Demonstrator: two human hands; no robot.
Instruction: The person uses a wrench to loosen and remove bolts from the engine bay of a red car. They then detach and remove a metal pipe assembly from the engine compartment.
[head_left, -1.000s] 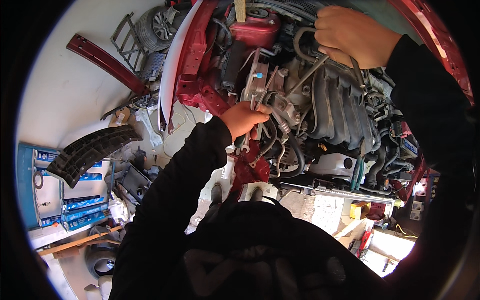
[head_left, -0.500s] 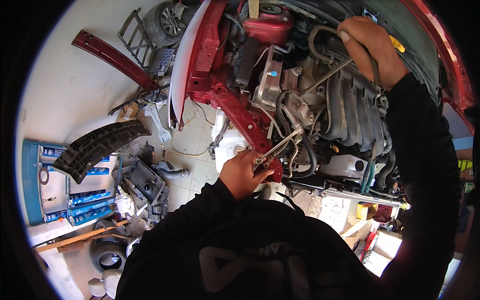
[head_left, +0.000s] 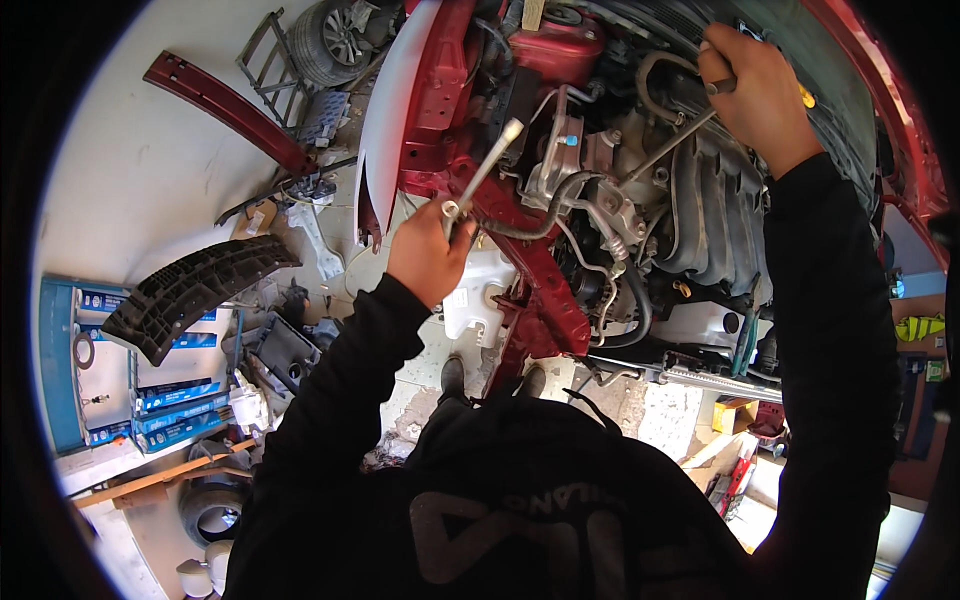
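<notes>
My left hand (head_left: 428,252) is closed around a metal socket wrench (head_left: 490,165) at the left of the engine bay. The wrench's pale shaft slants up and right, and its round open end shows at my fingers. A black ribbed hose (head_left: 535,233) curves from near those fingers toward the engine; I cannot tell if they touch it. At the upper right, my right hand (head_left: 765,95) grips the top of a long metal bar (head_left: 668,150). That bar slants down and left to metal brackets (head_left: 610,212) beside the ribbed grey intake manifold (head_left: 708,215). Its lower tip is hard to make out.
The red front frame rail (head_left: 545,290) crosses below the engine, near a white reservoir (head_left: 475,300). The fender (head_left: 385,130) stands to the left. A black plastic bumper part (head_left: 200,290), a wheel (head_left: 328,45) and a shelf of blue boxes (head_left: 180,425) lie farther left.
My left hand has moved up and left with the socket wrench, away from the engine's lower front. My right hand stays on the bar, slightly shifted, and the view has shifted a little.
</notes>
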